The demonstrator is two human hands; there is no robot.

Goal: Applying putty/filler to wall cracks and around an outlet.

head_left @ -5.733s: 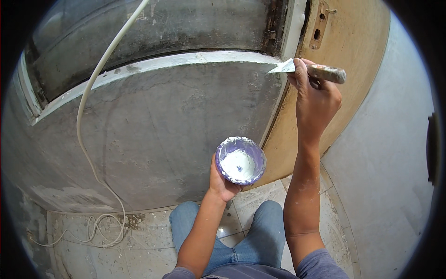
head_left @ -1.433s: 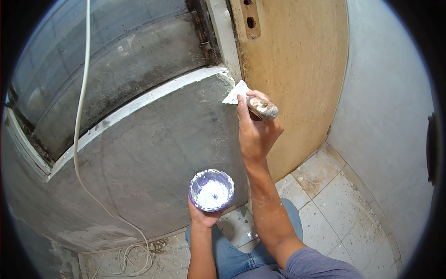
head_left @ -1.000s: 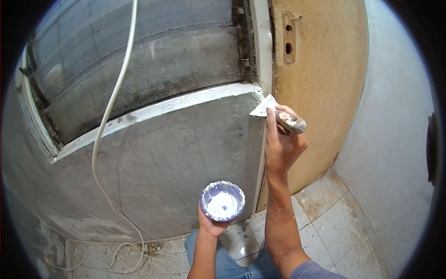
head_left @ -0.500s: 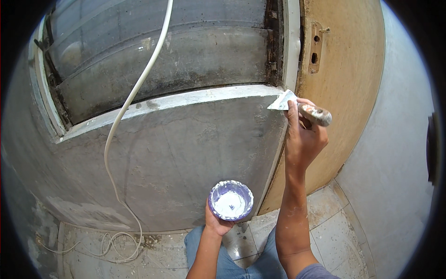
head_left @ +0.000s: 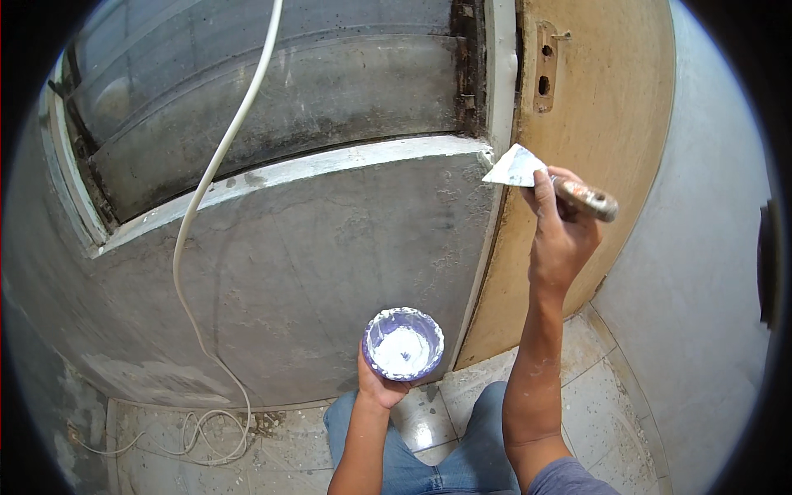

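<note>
In my right hand (head_left: 565, 235) is a putty knife (head_left: 516, 167), its handle worn and spattered and its triangular blade coated with white paste. My fingers pinch it where blade meets handle. The blade is beside the right end of the white window sill (head_left: 330, 171), close to the frame post; whether it touches cannot be made out. Lower down, my left hand (head_left: 382, 386) cups a purple bowl (head_left: 369, 355) from below and the left. White paste (head_left: 404, 351) lies in the bowl and is smeared around its rim.
A grey plastered wall (head_left: 330, 264) runs below a dirty louvred window (head_left: 272, 103). To the right stands a wooden door (head_left: 606, 124) with bare lock holes. A white cable (head_left: 188, 219) hangs across the window and coils on the spattered tiled floor (head_left: 289, 450).
My right hand has moved the putty knife rightward, away from the sill end and towards the door. The view has shifted slightly. My left hand still holds the bowl.
</note>
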